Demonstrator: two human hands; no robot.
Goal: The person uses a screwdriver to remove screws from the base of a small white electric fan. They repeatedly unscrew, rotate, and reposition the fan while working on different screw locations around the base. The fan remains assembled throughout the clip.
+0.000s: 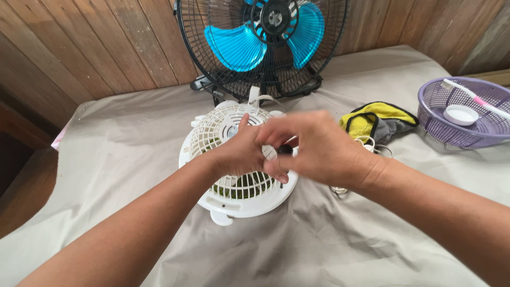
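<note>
Where the small white fan (239,165) lies grille-up on the cloth-covered worktop (122,149), both my hands meet over its hub. Right hand (319,149), coming from 4 o'clock, pinches a small black knob (285,149). Left hand (241,154), from 7 o'clock, fingers curled on the grille. Big blue-bladed fan (265,37) at 12; purple basket (467,114) at 2.

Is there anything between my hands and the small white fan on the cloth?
Nothing visible. Both the left hand and right hand are already over the small white round plastic fan, fingers meeting around a small black part.
</note>
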